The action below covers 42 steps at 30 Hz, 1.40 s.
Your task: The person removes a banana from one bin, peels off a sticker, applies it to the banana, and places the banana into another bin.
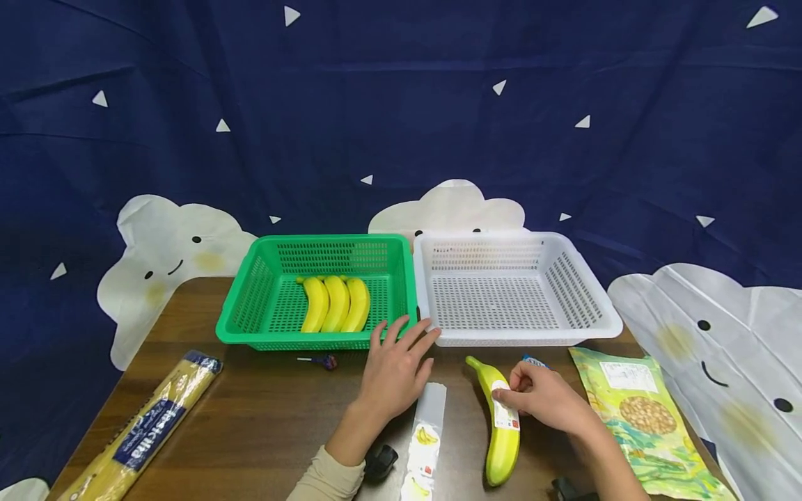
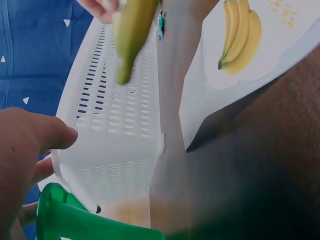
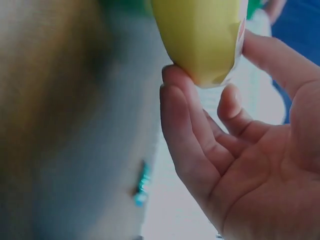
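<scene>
Pinching the banana (image 1: 502, 451), the right hand (image 1: 553, 400) is resting its thumb on the white label (image 1: 506, 418). In front of the white basket (image 1: 532, 337), the banana is pointing its stem basketward, between both hands. Spreading its fingers, the left hand (image 1: 393, 374) is reaching the basket's near-left corner; contact isn't showing clearly.

blue label (image 1: 147, 433) on the pasta pack (image 1: 177, 390) ends "illa" (start unclear)

Navy cloth (image 1: 401, 104) with white triangles (image 1: 291, 15) fills top of frame; white clouds (image 1: 140, 226) left, center, right; brown table (image 1: 269, 417) at bottom.
</scene>
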Tool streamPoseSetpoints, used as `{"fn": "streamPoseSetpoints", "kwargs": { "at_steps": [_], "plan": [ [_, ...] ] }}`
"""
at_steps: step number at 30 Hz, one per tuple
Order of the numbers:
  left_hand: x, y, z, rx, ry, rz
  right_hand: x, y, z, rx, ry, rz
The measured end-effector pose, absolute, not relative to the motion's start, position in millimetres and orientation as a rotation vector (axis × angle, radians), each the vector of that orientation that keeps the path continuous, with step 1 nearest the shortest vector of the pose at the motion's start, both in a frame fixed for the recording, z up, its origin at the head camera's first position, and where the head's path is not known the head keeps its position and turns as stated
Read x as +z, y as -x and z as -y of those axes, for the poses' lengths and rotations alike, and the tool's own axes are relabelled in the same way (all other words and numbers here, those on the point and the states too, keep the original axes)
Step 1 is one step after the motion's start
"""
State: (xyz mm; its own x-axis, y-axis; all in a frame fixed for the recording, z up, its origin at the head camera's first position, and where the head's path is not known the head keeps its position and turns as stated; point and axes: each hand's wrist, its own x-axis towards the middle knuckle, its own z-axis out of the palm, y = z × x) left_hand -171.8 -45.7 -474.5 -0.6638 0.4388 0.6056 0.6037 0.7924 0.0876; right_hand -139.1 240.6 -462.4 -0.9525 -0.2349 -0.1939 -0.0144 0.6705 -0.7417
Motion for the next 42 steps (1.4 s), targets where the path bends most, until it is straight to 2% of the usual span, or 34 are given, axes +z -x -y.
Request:
{"fn": "streamPoseSetpoints", "kwargs": {
  "at_steps": [12,26,34,42],
  "plan": [
    [-472.2,175.8,50.5,-0.463,0.744,2.416,-391.0,146.5,-249.9,-1.397,0.257,-2.527],
    [-474.3,176.1,46.9,-0.470,0.744,2.408,-322.3,224.0,-253.4,-1.353,0.267,-2.539],
    [-474.3,173.4,44.1,-0.451,0.737,2.391,-311.3,274.1,-235.8,-1.279,0.259,-2.531],
    [-473.7,170.6,43.3,-0.445,0.723,2.424,-328.9,318.8,-211.2,-1.184,0.184,-2.516]
  ]
}}
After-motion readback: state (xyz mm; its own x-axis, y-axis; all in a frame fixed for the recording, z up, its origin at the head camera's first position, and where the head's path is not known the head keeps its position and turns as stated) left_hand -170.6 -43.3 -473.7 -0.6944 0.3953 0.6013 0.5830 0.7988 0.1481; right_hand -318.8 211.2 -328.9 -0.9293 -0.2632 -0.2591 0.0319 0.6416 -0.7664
